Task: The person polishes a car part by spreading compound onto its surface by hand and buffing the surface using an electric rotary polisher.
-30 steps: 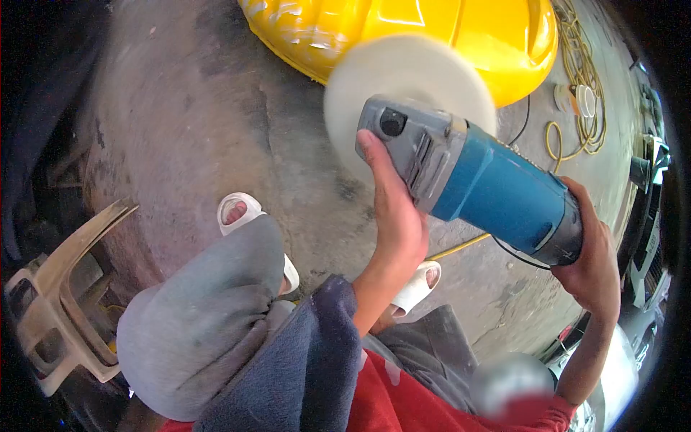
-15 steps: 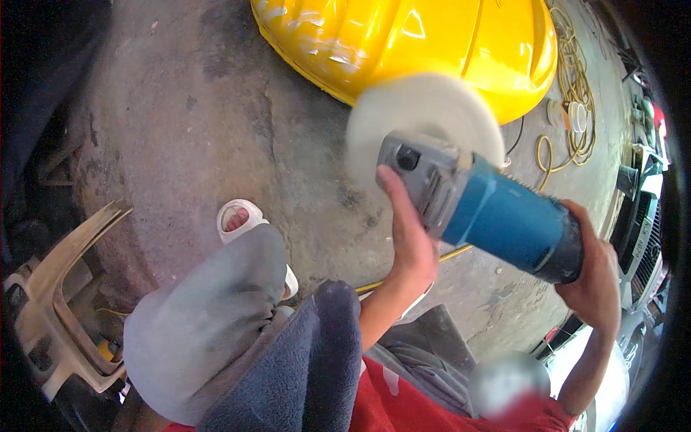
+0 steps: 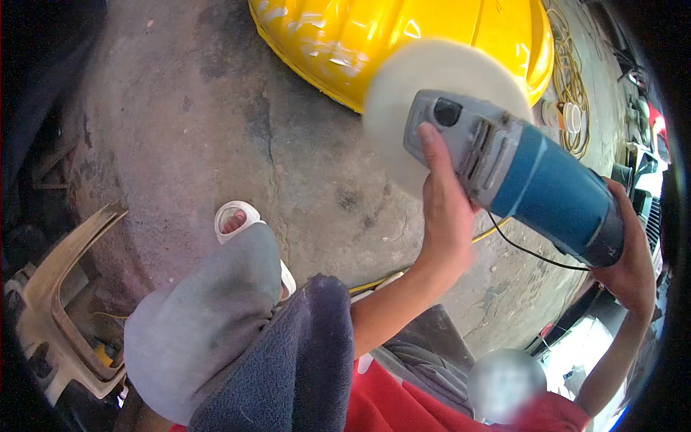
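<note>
Hands [image 3: 448, 216] on a polisher [image 3: 558, 191] — scuffed blue body, grey head, pale disc [image 3: 399, 93].

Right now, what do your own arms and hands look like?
Left hand and right hand are bare: no gloves, no watch or bracelet visible at either wrist. Right arm: red sleeve ending well above the wrist. Left forearm: bare, sleeve not visible. No markings show.

Blue-grey polisher [image 3: 551, 187] slants near glossy yellow panel [image 3: 439, 21].
</note>
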A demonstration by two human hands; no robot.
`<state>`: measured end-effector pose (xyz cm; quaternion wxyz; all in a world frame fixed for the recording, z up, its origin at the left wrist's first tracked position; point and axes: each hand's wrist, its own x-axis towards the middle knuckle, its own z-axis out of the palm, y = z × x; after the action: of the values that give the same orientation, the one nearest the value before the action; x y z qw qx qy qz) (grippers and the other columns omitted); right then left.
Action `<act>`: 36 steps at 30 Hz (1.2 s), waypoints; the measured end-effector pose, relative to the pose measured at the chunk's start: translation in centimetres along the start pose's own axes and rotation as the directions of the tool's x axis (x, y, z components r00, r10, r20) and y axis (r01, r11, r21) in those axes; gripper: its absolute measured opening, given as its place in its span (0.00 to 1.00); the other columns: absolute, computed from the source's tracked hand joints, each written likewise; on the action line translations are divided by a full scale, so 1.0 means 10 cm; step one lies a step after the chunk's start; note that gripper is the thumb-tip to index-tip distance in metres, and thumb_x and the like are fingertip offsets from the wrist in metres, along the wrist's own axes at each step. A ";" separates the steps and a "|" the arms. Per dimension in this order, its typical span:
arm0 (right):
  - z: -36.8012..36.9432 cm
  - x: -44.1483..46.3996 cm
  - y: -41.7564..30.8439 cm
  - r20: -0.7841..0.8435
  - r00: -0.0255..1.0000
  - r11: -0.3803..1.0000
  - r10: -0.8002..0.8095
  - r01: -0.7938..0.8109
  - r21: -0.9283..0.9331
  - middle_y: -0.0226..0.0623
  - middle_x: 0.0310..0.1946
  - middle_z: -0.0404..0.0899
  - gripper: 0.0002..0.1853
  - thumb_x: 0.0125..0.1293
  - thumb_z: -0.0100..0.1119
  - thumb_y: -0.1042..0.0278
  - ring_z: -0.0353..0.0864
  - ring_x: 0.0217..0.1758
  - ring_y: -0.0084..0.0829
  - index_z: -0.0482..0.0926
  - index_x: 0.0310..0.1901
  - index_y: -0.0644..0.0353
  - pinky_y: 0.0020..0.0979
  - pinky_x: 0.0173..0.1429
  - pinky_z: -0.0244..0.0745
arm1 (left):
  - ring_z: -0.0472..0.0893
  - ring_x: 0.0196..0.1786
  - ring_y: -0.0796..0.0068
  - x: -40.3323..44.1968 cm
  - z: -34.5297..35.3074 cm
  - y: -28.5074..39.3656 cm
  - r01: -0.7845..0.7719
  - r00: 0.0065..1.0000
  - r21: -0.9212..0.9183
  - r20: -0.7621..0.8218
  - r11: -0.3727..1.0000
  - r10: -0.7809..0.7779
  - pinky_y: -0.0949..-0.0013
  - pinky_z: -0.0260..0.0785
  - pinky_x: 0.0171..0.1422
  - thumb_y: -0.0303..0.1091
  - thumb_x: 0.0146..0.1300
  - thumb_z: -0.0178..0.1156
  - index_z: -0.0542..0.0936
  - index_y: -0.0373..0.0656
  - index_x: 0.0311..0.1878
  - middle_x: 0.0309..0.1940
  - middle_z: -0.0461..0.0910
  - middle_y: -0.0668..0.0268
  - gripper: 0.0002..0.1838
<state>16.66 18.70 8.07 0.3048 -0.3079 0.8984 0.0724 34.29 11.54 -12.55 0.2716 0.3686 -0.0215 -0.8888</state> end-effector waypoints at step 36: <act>-0.06 0.03 -0.01 0.076 0.997 0.999 -0.020 0.022 -0.024 0.45 0.60 0.75 0.55 0.32 0.78 0.82 0.75 0.65 0.43 0.64 0.69 0.53 0.40 0.69 0.68 | 0.77 0.61 0.74 -0.07 0.12 0.00 0.045 0.999 -0.043 0.019 0.998 -0.045 0.65 0.72 0.62 0.75 0.66 0.38 0.64 0.47 0.71 0.63 0.74 0.65 0.45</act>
<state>16.18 18.27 8.39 0.3356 -0.3180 0.8819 0.0919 33.94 11.67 -11.19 0.2592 0.3550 0.0036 -0.8982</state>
